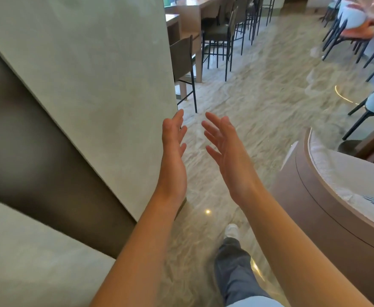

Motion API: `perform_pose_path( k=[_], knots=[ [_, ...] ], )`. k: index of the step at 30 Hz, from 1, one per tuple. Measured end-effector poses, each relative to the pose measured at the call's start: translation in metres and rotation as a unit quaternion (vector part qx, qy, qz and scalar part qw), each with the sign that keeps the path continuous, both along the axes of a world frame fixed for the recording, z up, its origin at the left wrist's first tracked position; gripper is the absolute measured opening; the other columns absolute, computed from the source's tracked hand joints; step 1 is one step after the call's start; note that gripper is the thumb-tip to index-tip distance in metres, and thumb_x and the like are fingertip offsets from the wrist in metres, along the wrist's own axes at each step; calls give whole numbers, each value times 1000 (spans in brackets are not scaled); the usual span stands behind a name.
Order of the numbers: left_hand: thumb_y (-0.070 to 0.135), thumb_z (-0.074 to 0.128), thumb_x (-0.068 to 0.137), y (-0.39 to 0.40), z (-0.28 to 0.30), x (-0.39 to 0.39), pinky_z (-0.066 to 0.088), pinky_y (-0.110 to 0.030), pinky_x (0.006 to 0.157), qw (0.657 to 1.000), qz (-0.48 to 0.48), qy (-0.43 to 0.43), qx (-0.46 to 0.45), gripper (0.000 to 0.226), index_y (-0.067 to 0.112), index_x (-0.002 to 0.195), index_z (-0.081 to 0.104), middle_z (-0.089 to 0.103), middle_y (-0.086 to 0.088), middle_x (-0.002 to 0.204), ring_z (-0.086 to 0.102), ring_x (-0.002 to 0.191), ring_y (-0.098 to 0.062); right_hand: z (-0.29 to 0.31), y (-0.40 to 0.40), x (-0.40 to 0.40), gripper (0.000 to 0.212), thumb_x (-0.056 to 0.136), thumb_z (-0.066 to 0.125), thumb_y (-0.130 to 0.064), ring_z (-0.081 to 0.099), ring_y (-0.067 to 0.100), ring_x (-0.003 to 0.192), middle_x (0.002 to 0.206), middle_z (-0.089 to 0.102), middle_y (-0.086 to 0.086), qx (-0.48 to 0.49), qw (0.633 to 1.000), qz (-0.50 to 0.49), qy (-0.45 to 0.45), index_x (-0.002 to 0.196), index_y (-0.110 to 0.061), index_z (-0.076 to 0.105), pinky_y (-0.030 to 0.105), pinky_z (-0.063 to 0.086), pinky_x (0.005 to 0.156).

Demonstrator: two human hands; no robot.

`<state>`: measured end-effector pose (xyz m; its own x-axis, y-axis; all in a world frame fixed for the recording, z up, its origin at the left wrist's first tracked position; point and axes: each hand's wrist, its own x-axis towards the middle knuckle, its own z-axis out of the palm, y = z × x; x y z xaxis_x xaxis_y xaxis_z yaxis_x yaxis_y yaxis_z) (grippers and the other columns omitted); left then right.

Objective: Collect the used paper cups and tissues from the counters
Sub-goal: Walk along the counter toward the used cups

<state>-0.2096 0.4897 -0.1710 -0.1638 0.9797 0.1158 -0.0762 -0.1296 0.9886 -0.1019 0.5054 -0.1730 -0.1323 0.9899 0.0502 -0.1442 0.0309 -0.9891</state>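
Your left hand (173,149) and right hand (224,151) are both spread wide, palms facing, carrying nothing. No paper cups or tissues show anywhere here; the far desk (194,6) by the stools is too distant to check. Expect cups light and easily crushed, so grip the side gently; tissues are soft, so pinch them.

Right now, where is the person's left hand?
In the head view, the left hand is open and empty at centre frame, beside the pale pillar, apart from the right hand.
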Motion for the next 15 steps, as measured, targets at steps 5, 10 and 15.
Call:
perform_pose_path(
  k=[5,10,15],
  knots=[
    [68,15,88,71,-6,2,22,-46,127,1000,9,3,-18,74,39,151,40,36,12,163,37,147,-5,-8,72,7,63,97,31,-67,44,1,141,151,51,-13,-6,1000,1,-1,150,-36,45,38,33,122],
    [70,15,87,173,-11,12,22,-47,127,999,22,17,-32,79,37,154,39,35,13,164,38,146,-4,-9,175,17,79,86,33,-81,45,2,139,150,52,-14,-17,1000,13,3,150,-37,44,38,34,121],
    [71,17,87,276,-12,21,25,-47,126,998,43,9,-38,78,36,154,40,38,14,162,40,145,-4,-6,278,26,78,85,33,-79,45,3,140,150,52,-14,-23,999,22,2,150,-38,43,42,32,123]
  ],
)
